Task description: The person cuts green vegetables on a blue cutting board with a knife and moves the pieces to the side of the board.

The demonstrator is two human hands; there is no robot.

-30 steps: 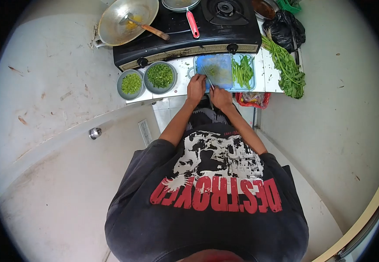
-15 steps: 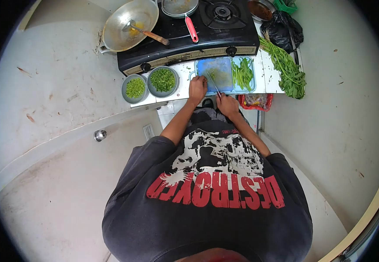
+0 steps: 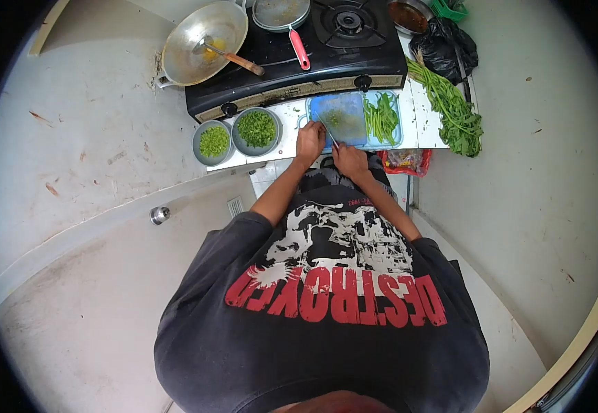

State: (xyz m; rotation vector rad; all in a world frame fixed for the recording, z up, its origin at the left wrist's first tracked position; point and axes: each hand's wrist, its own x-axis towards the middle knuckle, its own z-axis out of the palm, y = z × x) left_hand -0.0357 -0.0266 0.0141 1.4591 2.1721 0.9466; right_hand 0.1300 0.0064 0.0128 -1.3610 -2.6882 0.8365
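A blue cutting board (image 3: pixel 354 124) lies on the counter in front of the stove, with small green bits on it. My right hand (image 3: pixel 350 161) is closed round the handle of a knife (image 3: pixel 328 131), its blade pointing up and left over the board. At the board's left edge my left hand (image 3: pixel 311 142) is closed, close to the blade; what its fingers hold is hidden. Long green stems (image 3: pixel 381 118) rest on the board's right side. Left of the board stand two grey bowls, one with light green chopped pieces (image 3: pixel 214 142), the other with darker chopped greens (image 3: pixel 255 129).
Behind the board is a black stove (image 3: pixel 292 77) with a wok (image 3: pixel 206 43) and a red-handled pan (image 3: pixel 282 14). Leafy greens (image 3: pixel 447 107) and a black bag (image 3: pixel 445 49) lie at the right. A red basket (image 3: pixel 407 163) sits below the counter's edge.
My right hand and the knife have moved left, closer to my left hand. My left hand has shifted slightly left.
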